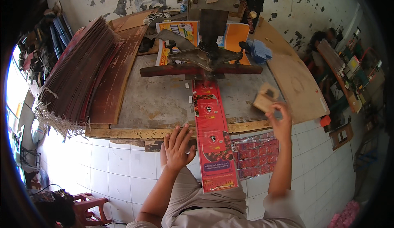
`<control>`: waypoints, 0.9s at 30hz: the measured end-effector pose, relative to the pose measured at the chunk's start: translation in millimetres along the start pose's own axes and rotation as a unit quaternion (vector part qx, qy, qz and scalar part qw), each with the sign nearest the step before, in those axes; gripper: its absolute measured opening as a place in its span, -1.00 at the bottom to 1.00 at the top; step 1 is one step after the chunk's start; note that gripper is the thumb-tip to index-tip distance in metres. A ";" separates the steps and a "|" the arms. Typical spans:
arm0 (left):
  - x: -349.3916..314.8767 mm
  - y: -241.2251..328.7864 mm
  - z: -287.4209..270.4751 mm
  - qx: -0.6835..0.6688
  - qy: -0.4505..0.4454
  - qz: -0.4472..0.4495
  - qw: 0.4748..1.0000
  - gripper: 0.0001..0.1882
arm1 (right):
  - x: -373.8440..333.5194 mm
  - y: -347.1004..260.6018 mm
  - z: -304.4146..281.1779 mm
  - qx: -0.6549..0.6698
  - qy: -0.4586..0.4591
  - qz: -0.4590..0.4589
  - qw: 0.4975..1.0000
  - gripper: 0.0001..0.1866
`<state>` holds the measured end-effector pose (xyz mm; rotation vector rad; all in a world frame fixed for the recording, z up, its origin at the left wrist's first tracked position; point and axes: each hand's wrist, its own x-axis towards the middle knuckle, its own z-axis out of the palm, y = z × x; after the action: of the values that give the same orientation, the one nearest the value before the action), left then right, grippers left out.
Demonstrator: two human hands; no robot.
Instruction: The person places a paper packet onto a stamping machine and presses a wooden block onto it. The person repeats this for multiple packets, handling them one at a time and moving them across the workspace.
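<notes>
A long red printed packaging strip (212,135) runs from beneath the crossbar of a metal press (207,59), over the table's front edge and down onto my lap. My left hand (179,146) is just left of the strip at that edge, fingers stretched and holding nothing. On the other side, my right hand (282,119) pinches the near corner of a small tan wooden block (262,100). The block looks slightly blurred and has a dark patch on its upper face. Whether it touches the grey tabletop (152,100), I cannot tell.
A tall stack of dark sheets with frayed ends (74,72) leans at the left. Blue pieces (259,51) lie right of the press. Printed red packets (256,154) are below the table's front edge. A red stool (92,209) stands lower left.
</notes>
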<state>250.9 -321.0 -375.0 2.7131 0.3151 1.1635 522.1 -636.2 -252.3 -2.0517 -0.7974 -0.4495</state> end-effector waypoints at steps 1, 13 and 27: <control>0.1 0.2 3.8 -0.001 0.002 0.002 1.000 -0.43 | 6.6 22.5 -6.9 -0.013 0.022 0.019 0.999 -0.67; -4.6 -4.2 9.2 0.016 0.014 0.008 1.000 -0.42 | -36.3 16.5 67.3 -0.119 0.121 -0.097 0.981 -0.67; -3.0 -3.9 10.9 0.012 0.023 0.025 0.999 -0.47 | -95.0 -6.7 143.2 -0.107 0.136 -0.109 0.979 -0.48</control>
<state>256.3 -318.9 -385.5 2.7327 0.2717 1.2454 451.1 -550.0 -383.1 -2.0445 -0.8393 -0.9536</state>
